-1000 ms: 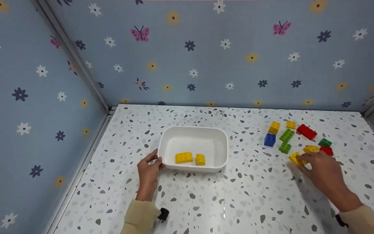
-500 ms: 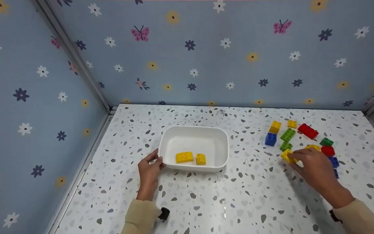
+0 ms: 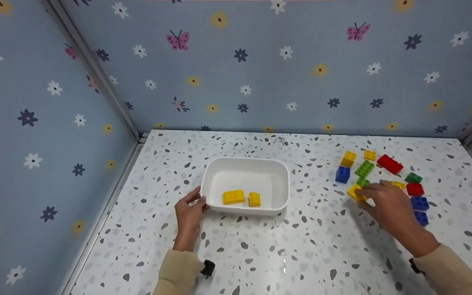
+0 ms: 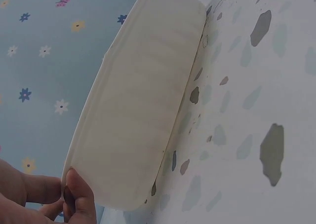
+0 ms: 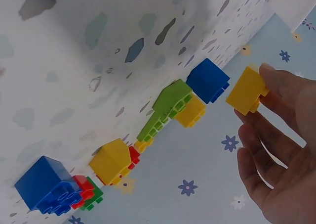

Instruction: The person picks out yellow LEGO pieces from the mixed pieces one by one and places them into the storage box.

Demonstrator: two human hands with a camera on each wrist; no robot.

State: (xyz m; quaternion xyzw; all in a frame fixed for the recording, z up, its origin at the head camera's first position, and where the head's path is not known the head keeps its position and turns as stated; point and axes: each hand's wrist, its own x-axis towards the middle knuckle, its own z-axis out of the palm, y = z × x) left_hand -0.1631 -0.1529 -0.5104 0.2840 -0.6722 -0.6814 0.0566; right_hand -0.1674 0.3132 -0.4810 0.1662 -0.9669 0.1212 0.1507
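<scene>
My left hand (image 3: 188, 215) pinches the rim of a white plastic tub (image 3: 248, 211) at its near left corner; the left wrist view shows thumb and finger on either side of the edge. Inside the tub lie a longer yellow building brick (image 3: 233, 197) and a smaller yellow brick (image 3: 254, 199). Between thumb and fingertips, my right hand (image 3: 391, 209) holds another yellow brick (image 5: 245, 91), raised off the table in the right wrist view. Close to that hand are a light green brick (image 3: 362, 182), partly covered, and a blue brick (image 3: 342, 175).
Around the right hand lie a long light green brick (image 3: 364, 168), red bricks (image 3: 390, 164), a dark green brick (image 3: 413, 177), blue bricks (image 3: 419, 203) and more yellow ones (image 3: 348, 159). A flowered panel (image 3: 260, 73) rises behind the speckled table (image 3: 260, 254).
My right hand has moved left with the yellow brick, away from the other bricks, uncovering blue ones at the right. The left hand keeps its place on the tub.
</scene>
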